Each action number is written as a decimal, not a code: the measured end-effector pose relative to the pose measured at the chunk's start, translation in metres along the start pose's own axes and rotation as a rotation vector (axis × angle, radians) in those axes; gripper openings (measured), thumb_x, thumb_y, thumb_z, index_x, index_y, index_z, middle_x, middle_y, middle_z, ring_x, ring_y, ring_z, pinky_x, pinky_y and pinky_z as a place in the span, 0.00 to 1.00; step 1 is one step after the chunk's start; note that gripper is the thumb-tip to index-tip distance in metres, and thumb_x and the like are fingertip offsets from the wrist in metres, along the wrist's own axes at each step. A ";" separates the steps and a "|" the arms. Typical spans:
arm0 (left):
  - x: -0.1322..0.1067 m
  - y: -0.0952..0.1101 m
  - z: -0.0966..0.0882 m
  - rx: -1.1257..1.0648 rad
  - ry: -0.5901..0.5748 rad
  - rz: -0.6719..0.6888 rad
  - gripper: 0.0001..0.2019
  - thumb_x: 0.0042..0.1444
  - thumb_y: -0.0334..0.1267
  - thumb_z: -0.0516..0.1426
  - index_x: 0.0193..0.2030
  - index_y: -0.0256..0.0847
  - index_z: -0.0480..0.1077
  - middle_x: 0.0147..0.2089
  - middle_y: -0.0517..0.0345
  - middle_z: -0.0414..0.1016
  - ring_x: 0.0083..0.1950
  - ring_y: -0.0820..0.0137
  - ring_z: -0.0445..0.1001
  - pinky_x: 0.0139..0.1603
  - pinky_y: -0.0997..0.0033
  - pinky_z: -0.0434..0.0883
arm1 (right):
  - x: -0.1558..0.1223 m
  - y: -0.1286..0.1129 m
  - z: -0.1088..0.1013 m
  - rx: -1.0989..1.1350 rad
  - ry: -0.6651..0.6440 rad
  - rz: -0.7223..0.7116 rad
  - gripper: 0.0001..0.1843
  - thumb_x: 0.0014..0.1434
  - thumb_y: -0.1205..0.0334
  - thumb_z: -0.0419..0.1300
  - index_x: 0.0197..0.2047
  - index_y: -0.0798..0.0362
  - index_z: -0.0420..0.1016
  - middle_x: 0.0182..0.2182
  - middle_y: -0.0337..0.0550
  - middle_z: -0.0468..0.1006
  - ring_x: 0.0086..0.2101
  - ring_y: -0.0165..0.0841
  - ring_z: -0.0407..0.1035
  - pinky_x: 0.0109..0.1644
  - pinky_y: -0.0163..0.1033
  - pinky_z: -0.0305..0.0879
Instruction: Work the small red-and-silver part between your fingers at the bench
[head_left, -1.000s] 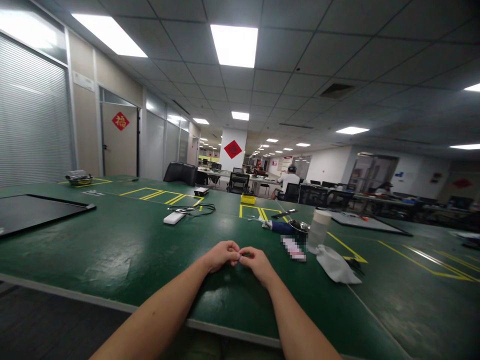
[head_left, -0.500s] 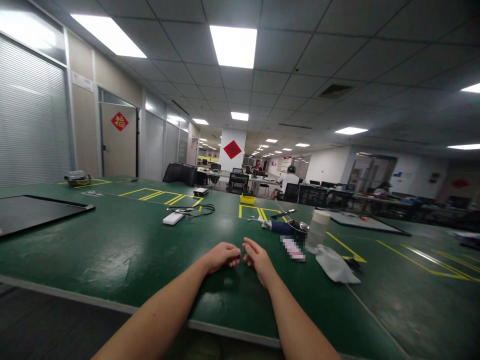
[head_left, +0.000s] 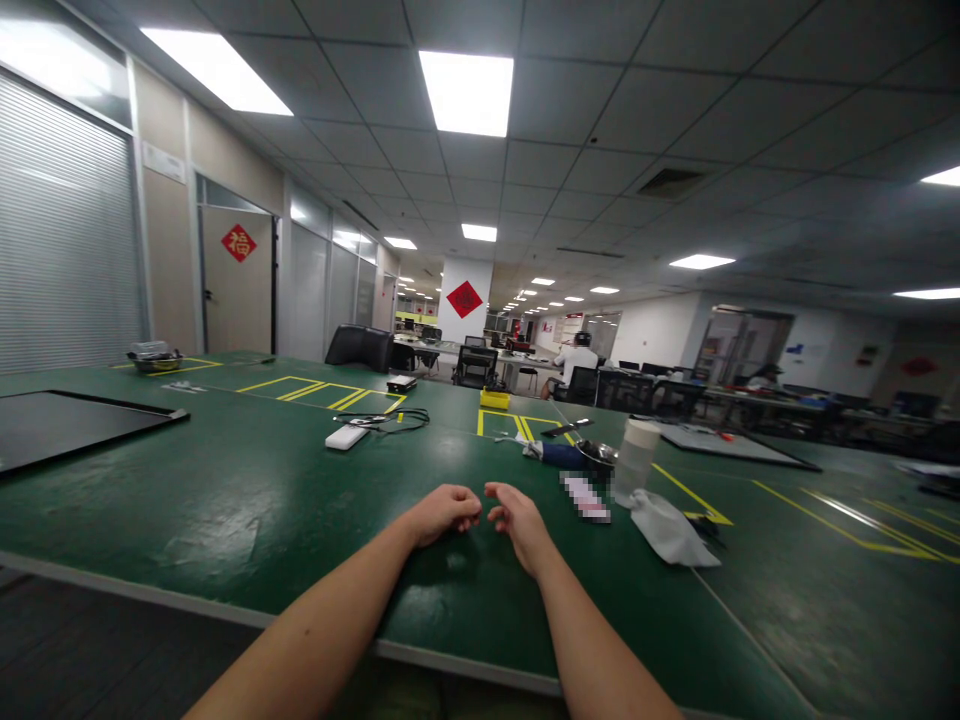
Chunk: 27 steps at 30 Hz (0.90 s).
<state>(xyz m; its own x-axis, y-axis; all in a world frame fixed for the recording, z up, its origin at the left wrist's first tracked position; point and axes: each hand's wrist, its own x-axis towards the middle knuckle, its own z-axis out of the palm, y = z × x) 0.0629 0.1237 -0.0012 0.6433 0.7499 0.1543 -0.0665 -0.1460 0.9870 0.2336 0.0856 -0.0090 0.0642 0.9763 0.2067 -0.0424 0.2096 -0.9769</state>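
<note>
My left hand (head_left: 448, 512) rests on the green table (head_left: 285, 530), fingers curled in and thumb against them. Whatever it might hold is hidden inside the curl. Facing it across a small gap is my right hand (head_left: 517, 520), its fingers bent but apart, with nothing visible in them. Neither hand touches another object. Nearest to the right hand lies a blurred pinkish-white flat item (head_left: 585, 497). Beyond it are a dark blue rolled item (head_left: 562, 456) and a shiny metal bowl (head_left: 598, 457).
A pale cylinder (head_left: 636, 465) stands beside a crumpled white bag (head_left: 671, 530) on the right. Ahead lie a white power strip (head_left: 347, 436) with a black cable (head_left: 394, 420) and a yellow box (head_left: 495, 399). A black panel (head_left: 67, 430) is at left. A person (head_left: 577, 362) sits far back.
The fingers of my right hand have shifted slightly, the index bending a little. My left hand and the objects on the table look unchanged.
</note>
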 end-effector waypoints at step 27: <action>0.001 -0.004 0.000 0.088 0.034 0.009 0.16 0.47 0.47 0.60 0.28 0.34 0.68 0.22 0.59 0.71 0.20 0.78 0.65 0.21 0.78 0.59 | -0.012 -0.006 0.006 -0.301 -0.102 -0.129 0.13 0.47 0.58 0.64 0.36 0.55 0.72 0.17 0.32 0.65 0.18 0.24 0.54 0.23 0.30 0.47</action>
<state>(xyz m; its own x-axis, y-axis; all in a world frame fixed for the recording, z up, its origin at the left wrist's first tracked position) 0.0641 0.1250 -0.0051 0.6165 0.7695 0.1664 -0.0046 -0.2078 0.9782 0.2274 0.0732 -0.0049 -0.0512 0.9462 0.3194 0.2570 0.3215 -0.9114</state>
